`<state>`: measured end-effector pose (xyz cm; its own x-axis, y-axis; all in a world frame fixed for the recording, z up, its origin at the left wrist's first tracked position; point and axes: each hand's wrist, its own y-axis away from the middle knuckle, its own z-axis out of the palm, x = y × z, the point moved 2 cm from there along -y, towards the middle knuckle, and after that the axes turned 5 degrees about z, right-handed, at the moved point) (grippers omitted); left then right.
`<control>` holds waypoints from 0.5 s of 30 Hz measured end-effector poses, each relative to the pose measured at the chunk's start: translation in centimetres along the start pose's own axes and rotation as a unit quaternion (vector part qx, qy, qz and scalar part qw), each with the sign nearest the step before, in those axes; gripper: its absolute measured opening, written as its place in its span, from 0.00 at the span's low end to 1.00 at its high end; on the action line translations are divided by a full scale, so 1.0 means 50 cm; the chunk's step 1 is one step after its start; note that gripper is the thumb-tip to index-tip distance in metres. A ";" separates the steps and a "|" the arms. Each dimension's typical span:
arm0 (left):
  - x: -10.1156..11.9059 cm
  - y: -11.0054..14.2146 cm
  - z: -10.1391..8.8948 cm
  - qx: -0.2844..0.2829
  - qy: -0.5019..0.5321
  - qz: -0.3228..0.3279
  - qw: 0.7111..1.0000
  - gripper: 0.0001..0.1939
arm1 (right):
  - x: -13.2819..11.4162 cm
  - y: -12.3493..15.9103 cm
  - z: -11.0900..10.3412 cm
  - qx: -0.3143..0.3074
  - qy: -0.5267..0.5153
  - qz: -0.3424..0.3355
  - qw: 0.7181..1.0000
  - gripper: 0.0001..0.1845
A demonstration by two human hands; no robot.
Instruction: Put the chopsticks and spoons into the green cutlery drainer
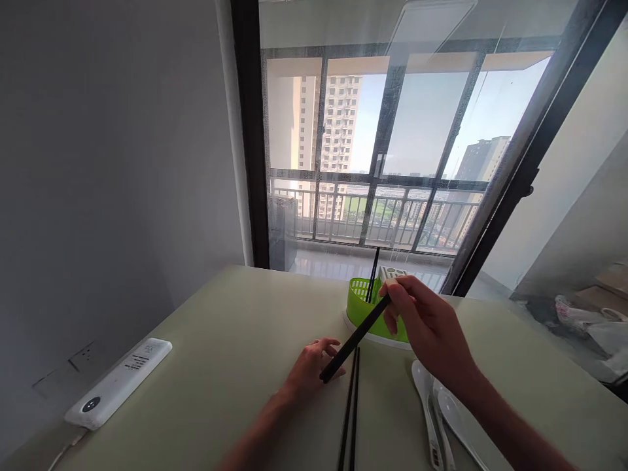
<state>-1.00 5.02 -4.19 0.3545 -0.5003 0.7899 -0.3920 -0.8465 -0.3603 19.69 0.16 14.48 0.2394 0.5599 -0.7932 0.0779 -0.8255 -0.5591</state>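
My right hand (426, 326) pinches a black chopstick (354, 339) near its top end and holds it slanted in the air, its lower end over my left hand. Just behind stands a green slotted holder (360, 302) on a white base, with two black chopsticks (373, 275) upright in it. My left hand (314, 365) rests on the pale green table (230, 353) with fingers loosely curled and nothing in it. Beside it two more black chopsticks (350, 412) lie flat on the table.
White spoons (436, 405) lie on the table to the right of the flat chopsticks. A white power strip (118, 383) sits at the table's left edge. A glass door to a balcony stands behind the table; clutter lies at far right.
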 end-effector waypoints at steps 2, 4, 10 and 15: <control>-0.011 -0.003 0.001 0.035 0.007 -0.027 0.999 0.18 | -0.011 0.000 -0.008 0.010 0.014 -0.014 1.000 0.16; -0.023 -0.006 0.003 0.060 0.013 -0.050 0.997 0.17 | -0.017 -0.002 -0.017 0.023 0.029 -0.025 0.999 0.15; -0.030 -0.011 0.004 0.074 -0.012 -0.070 0.995 0.14 | -0.010 -0.027 -0.044 0.057 0.082 -0.045 0.994 0.15; -0.033 -0.011 0.006 0.073 -0.022 -0.069 0.995 0.13 | 0.012 -0.068 -0.072 0.137 0.141 -0.058 0.979 0.16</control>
<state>-1.11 6.25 -5.46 0.4352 -0.3822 0.8152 -0.2107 -0.9235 -0.3205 23.04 3.05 16.80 0.5051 0.5746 -0.6440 -0.1322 -0.6859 -0.7156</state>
